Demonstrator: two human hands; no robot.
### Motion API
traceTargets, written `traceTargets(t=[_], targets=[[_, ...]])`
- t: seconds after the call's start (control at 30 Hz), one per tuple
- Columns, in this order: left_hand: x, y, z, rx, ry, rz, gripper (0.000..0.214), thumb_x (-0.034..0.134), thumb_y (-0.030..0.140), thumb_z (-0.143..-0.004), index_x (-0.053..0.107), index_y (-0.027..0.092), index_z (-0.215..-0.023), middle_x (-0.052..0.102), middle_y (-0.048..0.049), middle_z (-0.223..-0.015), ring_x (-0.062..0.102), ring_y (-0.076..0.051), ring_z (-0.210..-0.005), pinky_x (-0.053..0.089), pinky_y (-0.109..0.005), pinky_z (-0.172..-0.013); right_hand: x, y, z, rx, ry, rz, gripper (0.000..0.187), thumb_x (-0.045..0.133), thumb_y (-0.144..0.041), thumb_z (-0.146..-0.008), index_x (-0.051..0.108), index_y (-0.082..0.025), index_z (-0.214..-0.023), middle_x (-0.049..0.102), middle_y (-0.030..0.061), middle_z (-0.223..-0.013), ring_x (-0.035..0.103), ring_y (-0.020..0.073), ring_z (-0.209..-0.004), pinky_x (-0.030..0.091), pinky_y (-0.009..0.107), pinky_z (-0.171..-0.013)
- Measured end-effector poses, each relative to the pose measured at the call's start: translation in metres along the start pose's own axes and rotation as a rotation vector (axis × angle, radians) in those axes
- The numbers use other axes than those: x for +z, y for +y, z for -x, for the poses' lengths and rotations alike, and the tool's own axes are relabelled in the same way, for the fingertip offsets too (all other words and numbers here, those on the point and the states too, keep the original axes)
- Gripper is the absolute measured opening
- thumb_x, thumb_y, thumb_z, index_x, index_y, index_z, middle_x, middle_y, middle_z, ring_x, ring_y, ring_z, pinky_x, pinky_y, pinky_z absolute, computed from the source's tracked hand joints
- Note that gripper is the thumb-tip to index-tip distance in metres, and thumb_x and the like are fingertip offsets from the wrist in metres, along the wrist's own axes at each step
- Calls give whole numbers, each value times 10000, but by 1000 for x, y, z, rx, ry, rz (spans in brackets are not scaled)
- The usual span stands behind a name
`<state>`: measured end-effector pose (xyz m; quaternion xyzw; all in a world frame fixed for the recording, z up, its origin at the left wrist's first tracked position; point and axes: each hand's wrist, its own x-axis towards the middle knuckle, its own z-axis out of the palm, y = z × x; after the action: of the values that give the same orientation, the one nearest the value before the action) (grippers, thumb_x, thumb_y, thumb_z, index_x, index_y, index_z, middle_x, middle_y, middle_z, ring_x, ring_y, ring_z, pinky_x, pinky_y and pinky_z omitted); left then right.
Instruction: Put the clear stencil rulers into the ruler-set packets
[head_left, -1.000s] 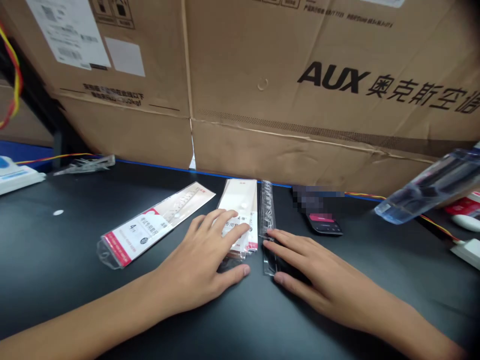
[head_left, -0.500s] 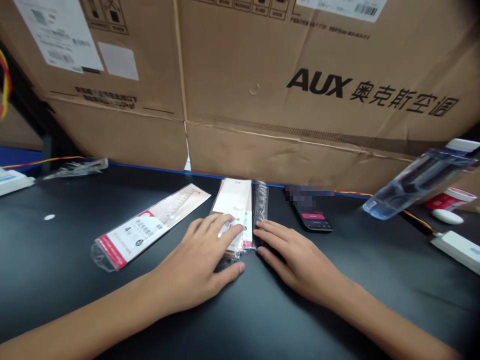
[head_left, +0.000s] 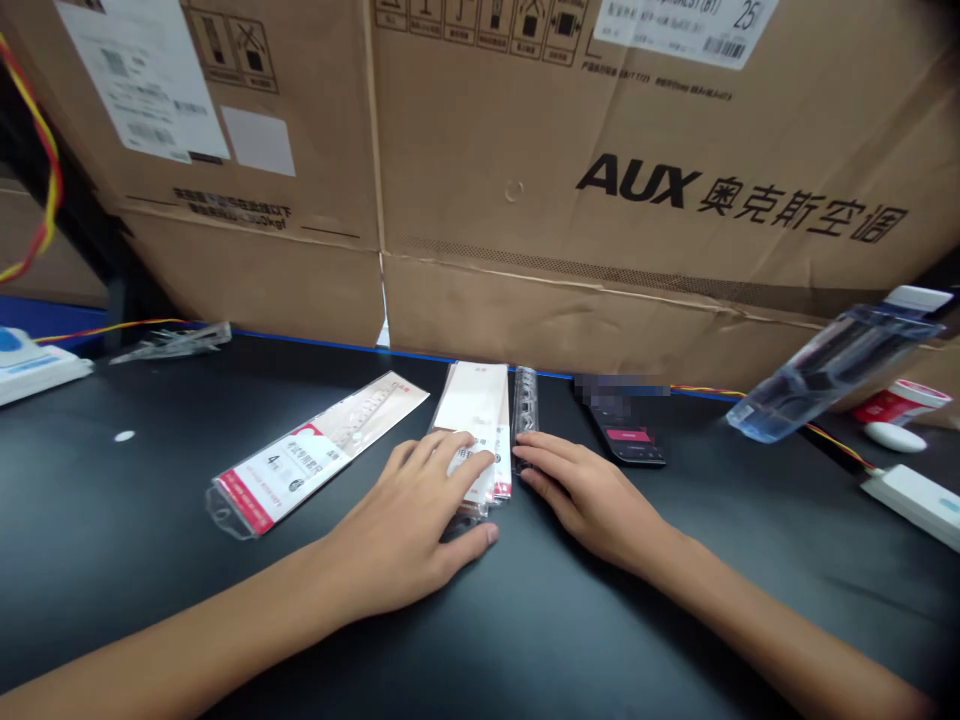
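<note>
My left hand (head_left: 409, 520) lies flat with fingers spread on the near end of a small stack of packaged rulers (head_left: 476, 415) in the middle of the black table (head_left: 150, 560). Beside it, my right hand (head_left: 585, 495) rests with fingers stretched out over the near end of a clear plastic ruler (head_left: 525, 400) that lies right of the stack. Another packaged ruler (head_left: 315, 450), white with a red end, lies diagonally to the left, apart from both hands.
Big cardboard boxes (head_left: 600, 180) wall off the back of the table. A phone (head_left: 626, 425) lies just right of my right hand. A clear pen pack (head_left: 832, 370) leans at far right, with white devices (head_left: 911, 495) and wires. A clear bag (head_left: 172, 340) lies back left.
My right hand has slid forward and left along the clear ruler, which now sits tight against the stack. My left hand has stayed on the stack.
</note>
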<state>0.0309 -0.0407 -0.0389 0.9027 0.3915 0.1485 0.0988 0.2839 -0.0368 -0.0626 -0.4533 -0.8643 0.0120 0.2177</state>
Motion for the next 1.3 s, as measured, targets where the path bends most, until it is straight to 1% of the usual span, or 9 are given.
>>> traceTargets(t=[0.23,0.33,0.43,0.6,0.77,0.9,1.0,1.13,1.3], targets=[[-1,0,2,8,4,3,487,548,466,-948,479,274,-1391,462,-90,-1486,404,-308,-1363,380,-498,-1077,5,4,-4,31,20,-65,331,463,-280,-1025,641,-216,-1297,623,75,-1402,611,241,-1259,503,412,-1087],[-1,0,3,4,3,6,485,550,468,-946,487,270,-1384,464,-91,-1485,401,-312,-1368,377,-500,-1081,8,5,-2,46,39,-99,310,477,-292,-1022,669,-216,-1253,644,76,-1375,616,241,-1247,502,416,-1084],[-2,0,3,6,0,12,490,552,470,-945,491,269,-1388,471,-94,-1476,413,-313,-1357,381,-502,-1076,7,4,-1,27,53,-120,290,489,-279,-1015,677,-224,-1229,658,81,-1343,621,231,-1229,504,408,-1072],[-3,-1,3,24,19,23,504,561,460,-941,485,270,-1401,480,-99,-1466,419,-320,-1351,388,-511,-1069,1,3,-14,-87,55,-143,243,589,-245,-932,665,-228,-1162,647,94,-1314,602,242,-1227,492,426,-1067],[-4,-3,4,31,26,24,511,571,467,-935,486,269,-1398,483,-110,-1453,427,-327,-1337,400,-517,-1054,0,6,-26,-82,42,-188,264,621,-218,-861,627,-221,-1125,653,108,-1277,606,261,-1207,488,449,-1055],[-3,-4,4,36,24,27,501,570,455,-935,491,274,-1395,486,-107,-1453,425,-326,-1343,400,-525,-1061,1,7,-27,-55,6,-188,294,621,-234,-857,591,-219,-1150,629,111,-1301,589,263,-1220,470,441,-1068],[-3,-3,2,-1,28,32,501,583,448,-920,504,273,-1382,470,-114,-1474,415,-336,-1362,412,-540,-1059,1,7,-27,-25,-26,-175,318,625,-271,-866,571,-215,-1175,605,115,-1318,578,267,-1224,467,434,-1065],[-2,-3,0,-121,60,26,596,630,450,-862,487,243,-1403,414,-154,-1514,386,-378,-1392,424,-576,-1060,1,7,-27,-23,-49,-135,350,627,-328,-889,568,-220,-1217,577,118,-1351,539,276,-1274,439,456,-1089],[-1,-5,-1,-150,119,73,636,660,414,-824,472,226,-1403,360,-155,-1547,379,-366,-1410,422,-527,-1105,3,9,-26,-19,-47,-110,308,605,-350,-923,583,-238,-1210,551,109,-1388,500,273,-1325,411,470,-1118]])
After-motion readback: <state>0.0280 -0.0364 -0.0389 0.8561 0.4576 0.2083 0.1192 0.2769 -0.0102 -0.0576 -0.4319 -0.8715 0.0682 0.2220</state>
